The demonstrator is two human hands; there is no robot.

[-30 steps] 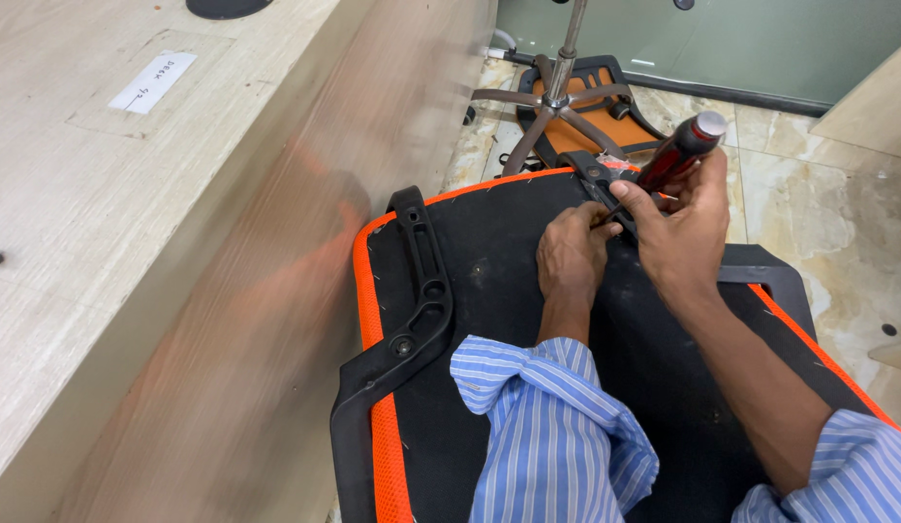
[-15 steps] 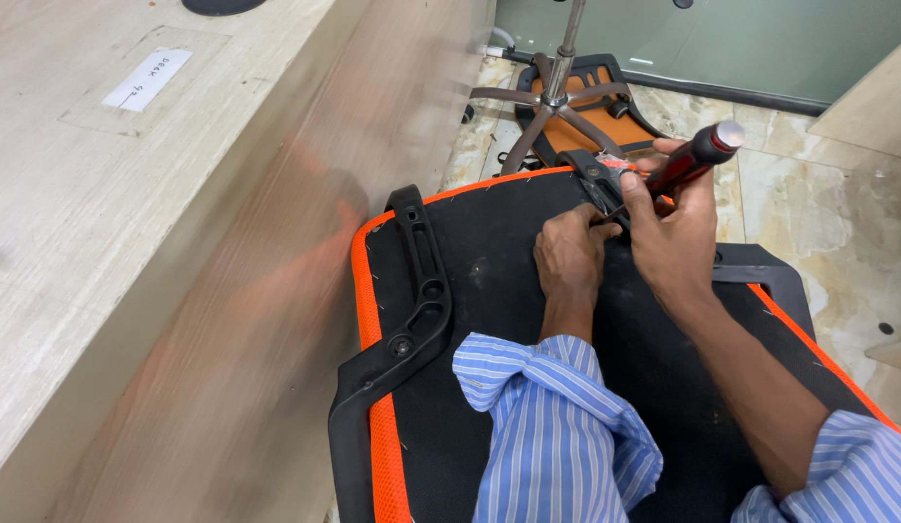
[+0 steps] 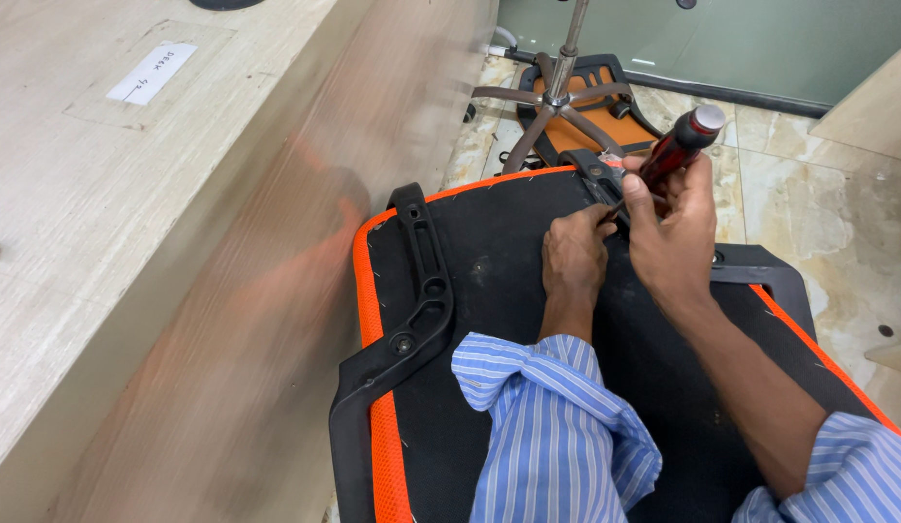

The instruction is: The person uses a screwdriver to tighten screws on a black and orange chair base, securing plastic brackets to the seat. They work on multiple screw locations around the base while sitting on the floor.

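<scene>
An upturned office chair seat (image 3: 499, 281), black underneath with an orange edge, lies in front of me. My right hand (image 3: 671, 237) grips a screwdriver (image 3: 678, 145) with a red and black handle, tilted up to the right, its tip down at a black bracket (image 3: 598, 179) on the seat's far edge. My left hand (image 3: 574, 257) rests on the seat beside the tip, fingers pinched around the shaft or a screw; which one I cannot tell. A black plastic armrest bracket (image 3: 417, 300) is fixed along the seat's left side.
A pale wooden desk (image 3: 131, 194) with a white label (image 3: 152, 73) runs along the left. A chair base with metal column (image 3: 567, 73) and another orange seat part (image 3: 591, 116) lie on the tiled floor (image 3: 838, 213) beyond. A glass partition (image 3: 741, 44) stands at the back.
The screwdriver handle has shifted slightly and turned in my right hand. My left hand stays at the tip. The seat has not moved.
</scene>
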